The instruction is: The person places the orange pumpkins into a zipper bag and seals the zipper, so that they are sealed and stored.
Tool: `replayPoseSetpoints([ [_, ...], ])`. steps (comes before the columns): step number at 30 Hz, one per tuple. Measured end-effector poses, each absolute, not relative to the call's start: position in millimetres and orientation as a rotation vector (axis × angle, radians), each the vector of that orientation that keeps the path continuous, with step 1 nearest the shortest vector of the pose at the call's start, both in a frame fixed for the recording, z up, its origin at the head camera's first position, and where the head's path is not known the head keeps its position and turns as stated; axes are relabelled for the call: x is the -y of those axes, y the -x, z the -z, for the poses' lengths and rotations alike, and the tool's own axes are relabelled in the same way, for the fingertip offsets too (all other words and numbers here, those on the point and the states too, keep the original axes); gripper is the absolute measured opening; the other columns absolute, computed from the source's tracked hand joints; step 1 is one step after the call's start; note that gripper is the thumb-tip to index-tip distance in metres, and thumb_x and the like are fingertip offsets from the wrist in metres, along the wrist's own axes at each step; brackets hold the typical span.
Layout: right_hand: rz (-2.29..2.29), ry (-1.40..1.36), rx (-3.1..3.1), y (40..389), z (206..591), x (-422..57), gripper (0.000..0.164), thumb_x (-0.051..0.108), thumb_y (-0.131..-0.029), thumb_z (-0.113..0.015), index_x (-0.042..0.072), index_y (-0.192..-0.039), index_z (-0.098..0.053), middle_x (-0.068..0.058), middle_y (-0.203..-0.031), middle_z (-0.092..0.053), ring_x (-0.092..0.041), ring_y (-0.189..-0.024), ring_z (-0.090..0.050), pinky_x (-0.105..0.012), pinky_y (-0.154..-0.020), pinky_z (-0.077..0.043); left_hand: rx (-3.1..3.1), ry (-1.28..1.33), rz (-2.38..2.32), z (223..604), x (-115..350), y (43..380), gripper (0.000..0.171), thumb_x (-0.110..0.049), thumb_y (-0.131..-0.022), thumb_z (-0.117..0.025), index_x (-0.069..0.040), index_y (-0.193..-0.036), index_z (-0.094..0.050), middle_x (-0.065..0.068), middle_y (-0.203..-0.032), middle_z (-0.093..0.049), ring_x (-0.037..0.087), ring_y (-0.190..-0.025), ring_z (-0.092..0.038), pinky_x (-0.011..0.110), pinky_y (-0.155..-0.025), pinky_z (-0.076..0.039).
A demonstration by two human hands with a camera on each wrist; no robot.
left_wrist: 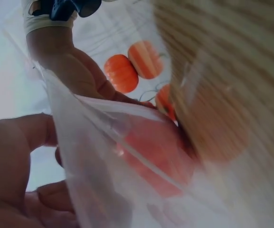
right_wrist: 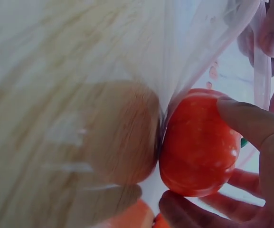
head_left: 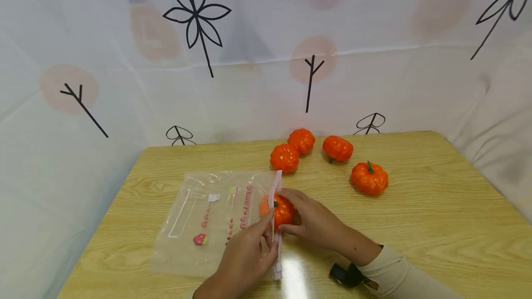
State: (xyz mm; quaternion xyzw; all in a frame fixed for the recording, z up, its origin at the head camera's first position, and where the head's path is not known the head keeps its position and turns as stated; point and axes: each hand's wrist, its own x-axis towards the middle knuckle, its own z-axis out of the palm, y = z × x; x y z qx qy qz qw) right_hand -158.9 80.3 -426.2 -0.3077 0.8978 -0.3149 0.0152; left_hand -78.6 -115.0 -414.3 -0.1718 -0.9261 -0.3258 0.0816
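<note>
A clear zip bag (head_left: 178, 257) with pink and red printing lies on the table, its pale pink zip edge (head_left: 279, 243) facing right. My left hand (head_left: 245, 255) pinches that edge and lifts the upper layer. In my right hand (head_left: 317, 223) is a small orange toy pumpkin (head_left: 284, 211) with a green stem, gripped between thumb and fingers at the bag's mouth. Part of this pumpkin shows through the clear plastic. The right wrist view has the thumb on top of the pumpkin (right_wrist: 198, 142) and the other fingers around its far side, close to the tabletop.
Several more orange pumpkins sit beyond the bag: a pair side by side (head_left: 284, 158), one tipped over (head_left: 338, 148), and one upright at the right (head_left: 370, 179). The wood-grain table (head_left: 436, 206) ends at a printed cloth backdrop (head_left: 257, 96).
</note>
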Motion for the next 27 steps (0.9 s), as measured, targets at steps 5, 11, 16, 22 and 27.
replayPoseSetpoints([
  [5, 1.018, 0.918, -2.772, 159.0, 425.3, -79.4, 0.071, 0.033, -0.081, -0.082, 0.019, -0.143, -0.050, -0.008, -0.140, -0.055, -0.025, -0.121, -0.060, -0.044, -0.095, -0.055, 2.754, 0.515, 0.990, 414.9, 115.4, 79.0, 0.058, -0.012, -0.085, -0.074, -0.005, -0.140, -0.056, -0.015, -0.077, -0.057, -0.007, -0.056, -0.036, 0.013, -0.050, -0.036],
  [11, 0.999, 0.904, -2.789, 160.1, 424.5, -79.8, 0.069, 0.031, -0.082, -0.082, 0.018, -0.142, -0.051, -0.008, -0.137, -0.056, -0.024, -0.118, -0.061, -0.042, -0.093, -0.056, 2.800, 0.438, 1.004, 413.1, 114.3, 80.7, 0.060, -0.015, -0.086, -0.075, -0.009, -0.142, -0.054, -0.015, -0.077, -0.059, -0.008, -0.052, -0.038, 0.015, -0.048, -0.037],
  [16, 0.981, 0.919, -2.805, 160.7, 425.6, -79.7, 0.071, 0.030, -0.082, -0.083, 0.017, -0.143, -0.050, -0.008, -0.137, -0.055, -0.025, -0.119, -0.061, -0.044, -0.094, -0.055, 2.853, 0.390, 0.973, 413.1, 115.3, 82.1, 0.059, -0.018, -0.085, -0.076, -0.014, -0.139, -0.051, -0.017, -0.074, -0.060, -0.007, -0.051, -0.040, 0.016, -0.049, -0.037],
  [22, 0.988, 0.918, -2.804, 160.3, 425.7, -78.4, 0.072, 0.029, -0.081, -0.083, 0.018, -0.144, -0.049, -0.007, -0.137, -0.055, -0.025, -0.120, -0.061, -0.046, -0.097, -0.053, 2.881, 0.355, 1.008, 413.7, 118.8, 83.4, 0.048, -0.015, -0.086, -0.075, -0.013, -0.130, -0.055, -0.014, -0.074, -0.061, -0.006, -0.050, -0.041, 0.016, -0.049, -0.037],
  [27, 0.980, 0.922, -2.814, 160.2, 425.4, -77.7, 0.073, 0.029, -0.081, -0.083, 0.017, -0.144, -0.049, -0.006, -0.137, -0.054, -0.021, -0.116, -0.061, -0.042, -0.094, -0.054, 2.886, 0.350, 1.037, 412.0, 118.9, 83.1, 0.032, -0.012, -0.086, -0.073, -0.012, -0.117, -0.066, -0.012, -0.075, -0.064, -0.006, -0.049, -0.041, 0.017, -0.046, -0.037],
])
